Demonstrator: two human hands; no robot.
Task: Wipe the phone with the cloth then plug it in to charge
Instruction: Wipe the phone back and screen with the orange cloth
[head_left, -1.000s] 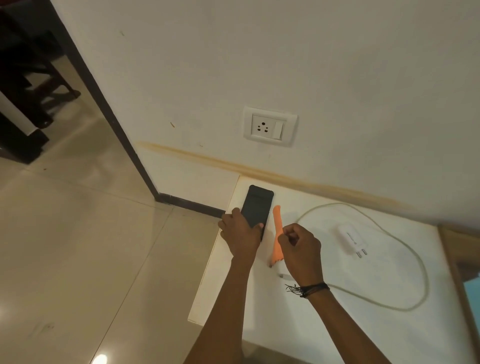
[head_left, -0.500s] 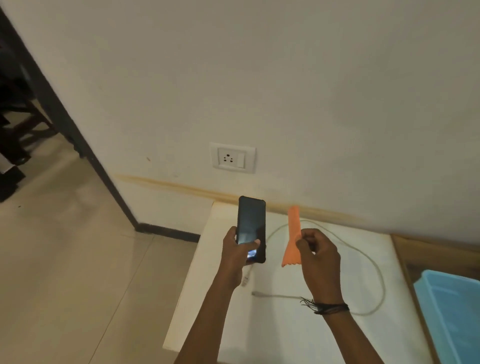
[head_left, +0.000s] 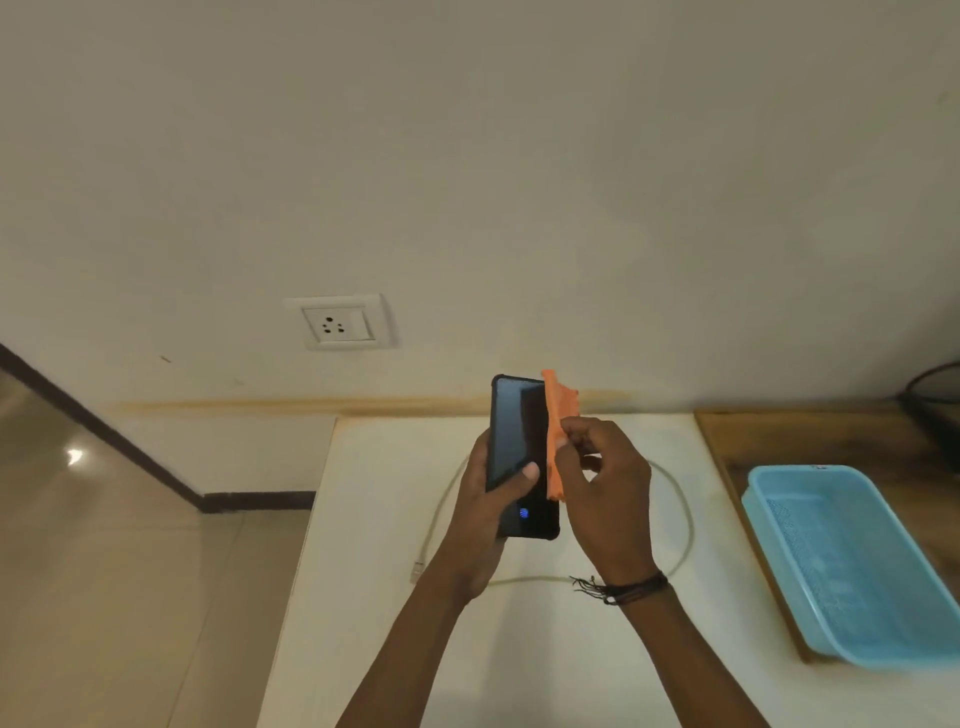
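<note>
A plain cream wall fills most of the view, and a white table (head_left: 363, 597) stands against it with a shiny tiled floor off to its left. Up on the wall, to the left of the phone, sits a white socket (head_left: 340, 322) with nothing plugged into it. A pale charging cable (head_left: 685, 535) lies in a loop on the table under the phone, and its small plug end (head_left: 417, 570) rests down and to the left of the phone. The left hand (head_left: 483, 514) is wrapped around the phone (head_left: 522, 457), with the thumb pressed on the dark glass, and a little blue mark glows near the bottom of the screen. A second ago the phone lay flat on the table; now it is lifted up and stands tall in the air above it. Right of the phone, the right hand (head_left: 608, 493) pinches the orange cloth (head_left: 555, 431), which a moment ago was held apart from the phone and now touches its right edge. So the two hands have come together, and the wiping looks ready to begin. The charging part is not started yet. Far right of the phone, a blue plastic tray (head_left: 852, 571) sits on a wooden board (head_left: 727, 441).
</note>
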